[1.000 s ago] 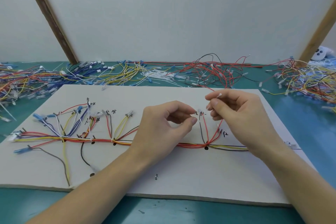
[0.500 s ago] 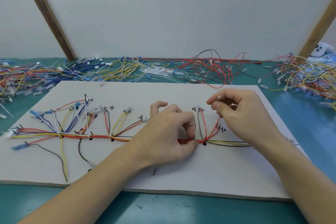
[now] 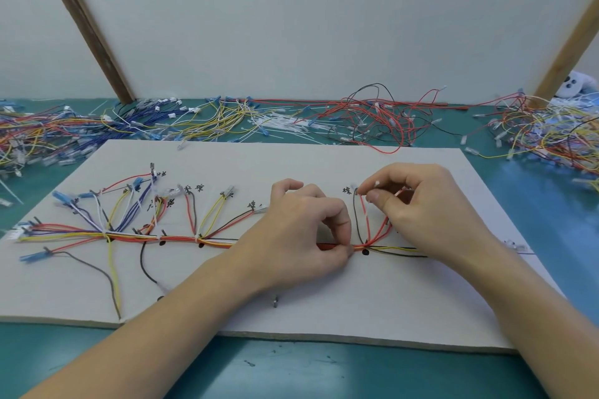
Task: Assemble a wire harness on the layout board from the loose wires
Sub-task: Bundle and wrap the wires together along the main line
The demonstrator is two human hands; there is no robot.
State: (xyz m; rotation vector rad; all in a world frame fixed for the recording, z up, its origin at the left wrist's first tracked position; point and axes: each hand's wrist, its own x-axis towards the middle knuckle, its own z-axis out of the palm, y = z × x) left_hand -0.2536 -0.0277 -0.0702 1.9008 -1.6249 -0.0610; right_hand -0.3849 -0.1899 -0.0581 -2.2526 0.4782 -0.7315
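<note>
I see the layout board lying flat on the teal surface, and I take the black dot on the board as my landmark. The harness trunk, a bundle of red, orange, yellow and black wires, runs along the board from the far left to this dot and a little past it to the right. My left hand is just left of the dot; its thumb and forefinger pinch the trunk there, the other fingers curled. My right hand is above and right of the dot; its thumb and forefinger pinch a thin white piece, maybe a cable tie, but I cannot tell surely. Straight above the dot, a black wire and a red wire rise as a branch to a handwritten character that looks like 棕. Further left of the dot, more branches fan upward, each with small handwritten marks; one pair I read partly as 棕, the others are too blurred for me. Below and left of the dot, a small metal pin stands in the board. Far above the dot, behind the board, loose wires in red, yellow, blue and black lie in heaps on the surface, with white cable ties among them.
</note>
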